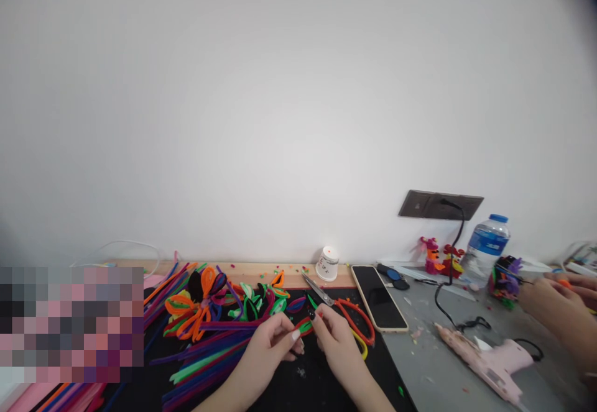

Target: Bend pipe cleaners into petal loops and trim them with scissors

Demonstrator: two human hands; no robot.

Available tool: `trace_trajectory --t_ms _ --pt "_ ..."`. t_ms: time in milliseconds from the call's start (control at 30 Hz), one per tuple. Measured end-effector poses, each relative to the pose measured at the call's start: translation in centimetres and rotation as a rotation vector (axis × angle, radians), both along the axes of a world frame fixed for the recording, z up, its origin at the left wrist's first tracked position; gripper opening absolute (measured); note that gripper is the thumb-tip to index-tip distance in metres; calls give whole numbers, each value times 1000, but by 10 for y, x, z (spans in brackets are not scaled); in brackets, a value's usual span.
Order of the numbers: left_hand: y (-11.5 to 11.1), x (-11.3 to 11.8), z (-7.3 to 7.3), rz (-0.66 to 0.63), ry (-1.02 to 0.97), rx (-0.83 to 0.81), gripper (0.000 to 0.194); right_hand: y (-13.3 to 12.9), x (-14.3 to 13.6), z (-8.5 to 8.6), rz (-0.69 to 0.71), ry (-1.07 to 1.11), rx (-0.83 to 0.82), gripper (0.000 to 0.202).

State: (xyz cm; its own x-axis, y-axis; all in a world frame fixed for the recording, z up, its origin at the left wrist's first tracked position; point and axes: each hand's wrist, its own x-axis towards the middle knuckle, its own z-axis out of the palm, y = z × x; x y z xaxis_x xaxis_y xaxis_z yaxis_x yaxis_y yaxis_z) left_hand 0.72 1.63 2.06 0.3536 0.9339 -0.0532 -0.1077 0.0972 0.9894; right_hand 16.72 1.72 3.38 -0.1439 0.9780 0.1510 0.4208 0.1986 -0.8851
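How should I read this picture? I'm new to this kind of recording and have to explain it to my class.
There is no machine here, only a person's two bare hands. The single picture comes from a camera worn on that person's head, looking forward and down, so their left hand and right hand reach in from the bottom. Between their fingertips they hold a small red-and-green fuzzy piece.

Below is a flat black mat. On the left lie long, many-coloured fuzzy stems and an orange looped flower-like shape. Beyond the hands lie metal scissors with orange handles; right of those, a black-screened smartphone and a pale pink glue gun. Another person's hand shows at far right. The left patch is pixelated.
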Motion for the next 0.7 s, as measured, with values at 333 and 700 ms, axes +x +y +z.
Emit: trace_trajectory --t_ms 333,700 --pt "-2 6 -3 -33 105 11 31 -5 -5 3 65 -94 81 28" --pt "-1 7 -6 1 60 28 38 -3 -6 5 106 44 22 31"
